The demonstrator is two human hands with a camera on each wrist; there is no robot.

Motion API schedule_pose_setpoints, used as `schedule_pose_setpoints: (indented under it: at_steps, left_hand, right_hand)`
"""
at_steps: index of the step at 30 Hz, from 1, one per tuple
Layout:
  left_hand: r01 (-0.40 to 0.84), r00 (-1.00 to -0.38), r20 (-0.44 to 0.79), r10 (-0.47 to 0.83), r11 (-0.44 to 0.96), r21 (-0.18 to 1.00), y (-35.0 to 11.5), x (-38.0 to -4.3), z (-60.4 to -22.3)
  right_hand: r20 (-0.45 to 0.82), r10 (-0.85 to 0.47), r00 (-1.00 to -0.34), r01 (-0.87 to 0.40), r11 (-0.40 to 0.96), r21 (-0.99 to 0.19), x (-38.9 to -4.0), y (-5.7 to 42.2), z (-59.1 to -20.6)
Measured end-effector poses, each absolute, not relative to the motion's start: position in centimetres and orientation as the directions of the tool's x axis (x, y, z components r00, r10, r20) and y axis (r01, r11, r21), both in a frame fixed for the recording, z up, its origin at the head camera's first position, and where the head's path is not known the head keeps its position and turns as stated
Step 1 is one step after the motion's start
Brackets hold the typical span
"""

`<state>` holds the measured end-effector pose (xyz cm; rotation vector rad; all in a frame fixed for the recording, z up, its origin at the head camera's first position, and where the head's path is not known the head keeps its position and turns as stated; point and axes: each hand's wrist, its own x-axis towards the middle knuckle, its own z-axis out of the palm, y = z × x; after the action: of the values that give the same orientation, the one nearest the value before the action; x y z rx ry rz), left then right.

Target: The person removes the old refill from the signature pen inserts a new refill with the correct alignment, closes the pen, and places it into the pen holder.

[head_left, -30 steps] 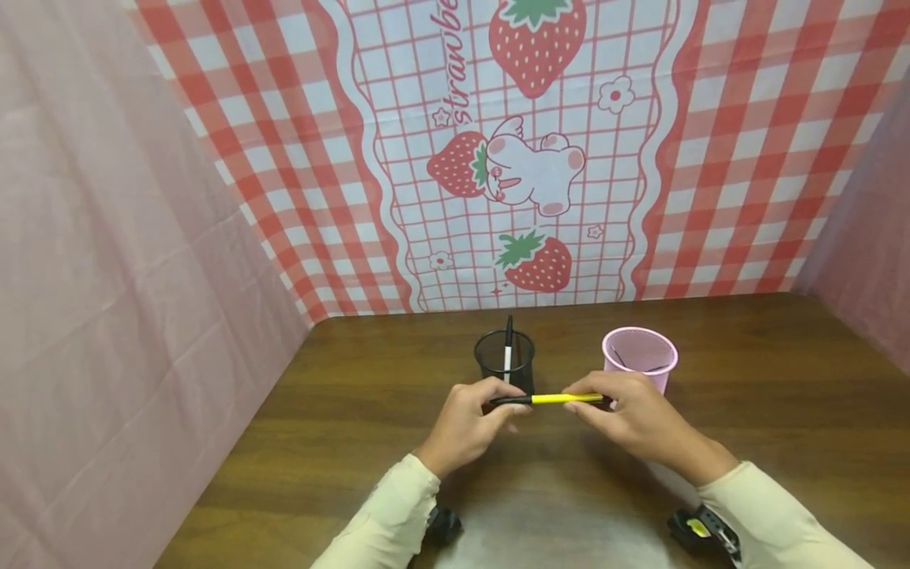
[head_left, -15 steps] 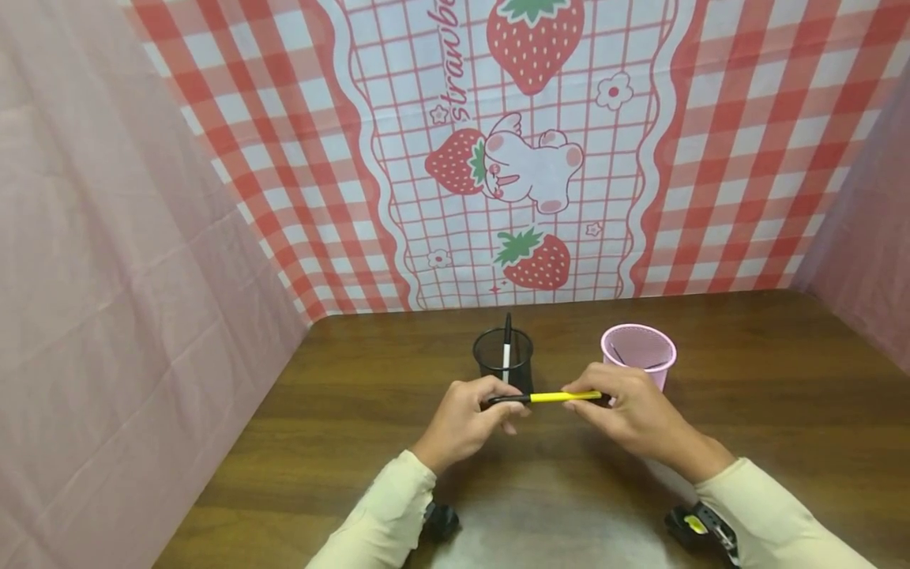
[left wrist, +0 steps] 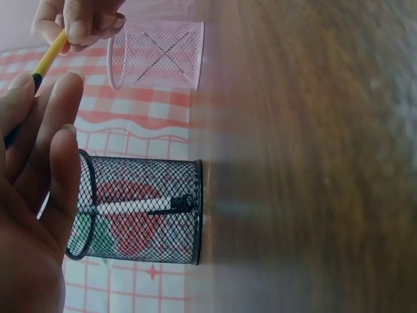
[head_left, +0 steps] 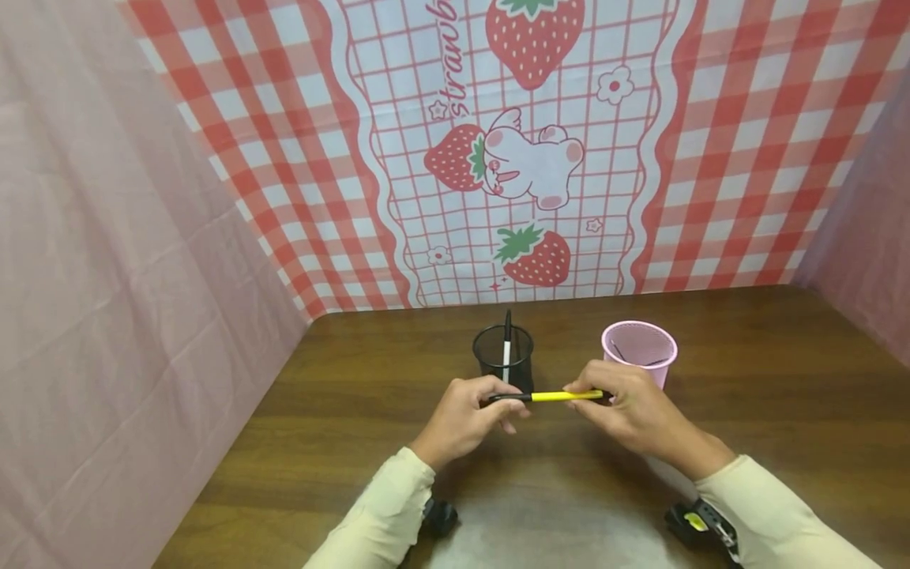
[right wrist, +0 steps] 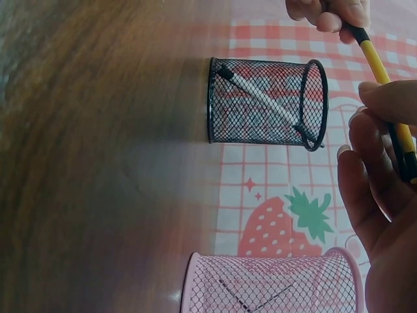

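Note:
A yellow pen with black ends (head_left: 550,397) is held level between both hands above the table. My left hand (head_left: 462,420) pinches its black end between thumb and fingers. On the other side, my right hand (head_left: 636,407) pinches the yellow barrel near the opposite black end. Just behind the left hand stands a black mesh pen cup (left wrist: 143,208), upright, with a white pen with black ends (head_left: 507,352) leaning in it. Behind the right hand is a pink mesh pen cup (head_left: 661,373), partly hidden by that hand. Thin dark lines show inside it, too faint to name.
The brown wooden table (head_left: 341,427) carries both cups near its back edge. A red-and-white strawberry cloth (head_left: 419,197) hangs behind it. Pink curtains (head_left: 142,276) close off the left and right sides.

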<state>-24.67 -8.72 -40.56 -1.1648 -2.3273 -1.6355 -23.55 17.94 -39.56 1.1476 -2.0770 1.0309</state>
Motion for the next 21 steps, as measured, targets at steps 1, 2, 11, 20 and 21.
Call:
schedule_pose_setpoints:
  at_steps: [1,2,11,20,21]
  left_hand:
    - [0.612,-0.709,0.456,0.538,0.149,0.776,-8.74,-24.69,-40.55]
    - [0.616,-0.708,0.458,0.538,0.153,0.773,-8.76,-24.72,-40.56]
    - [0.660,-0.672,0.495,0.551,0.142,0.738,-8.85,-24.86,-40.78]
    - [0.656,-0.674,0.477,0.564,0.159,0.738,-8.91,-25.01,-40.66]
    - [0.654,-0.676,0.476,0.563,0.160,0.739,-8.97,-25.03,-40.61]
  right_hand:
    - [0.747,-0.450,-0.490,-0.867,0.345,-0.361,-23.57,17.95,-39.56]
    - [0.744,-0.450,-0.494,-0.864,0.345,-0.366,-23.56,17.95,-39.57]
    - [0.743,-0.455,-0.490,-0.868,0.334,-0.367,-23.59,17.99,-39.82]
    - [0.758,-0.437,-0.483,-0.868,0.355,-0.348,-23.55,17.79,-39.70]
    - [0.758,-0.439,-0.483,-0.867,0.357,-0.346,-23.55,17.73,-39.66]
